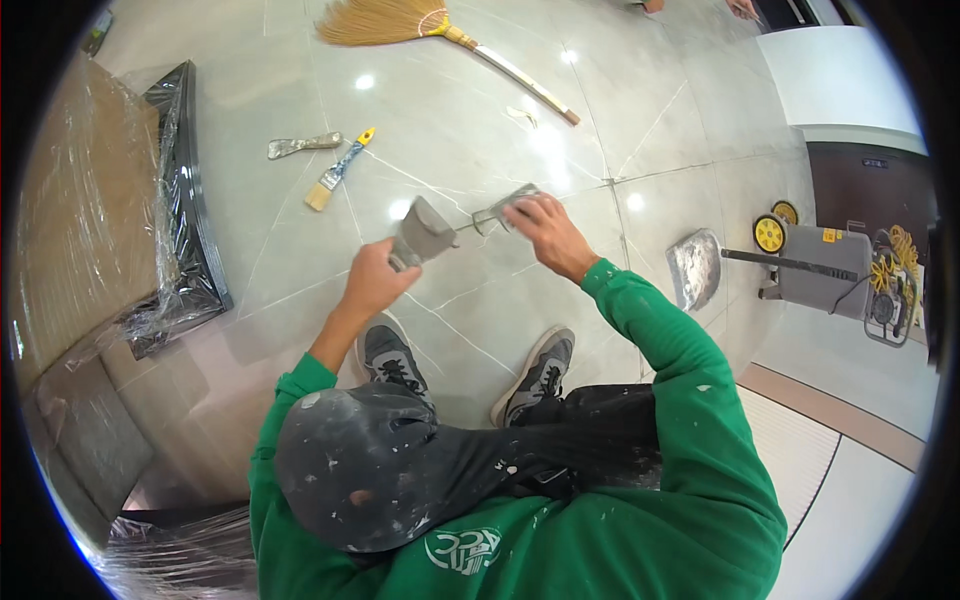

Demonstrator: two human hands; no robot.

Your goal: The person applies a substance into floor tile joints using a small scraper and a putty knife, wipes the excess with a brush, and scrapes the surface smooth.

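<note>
My left hand (pixel 376 284) is closed on a grey tool with a broad, flared end (pixel 428 232), which looks like a wide scraper and is slightly blurred. Opposite it, my right hand (pixel 552 236) grips a small grey tool (pixel 518 199) with a bent metal shank pointing left. That shank comes close to the scraper's edge; whether they touch I cannot tell. Both tools are held over the tiled floor, in front of my shoes. Beyond my left hand lie a paintbrush (pixel 341 168) with a yellow handle tip and a stained putty knife (pixel 305 146).
A straw broom (pixel 480 46) lies at the far side. To the right are a metal dustpan (pixel 694 268) with a long handle and a grey wheeled machine (pixel 825 268) with yellow cord. Plastic-wrapped furniture (pixel 90 190) stands at left. Other people's hands (pixel 742 9) show at the top.
</note>
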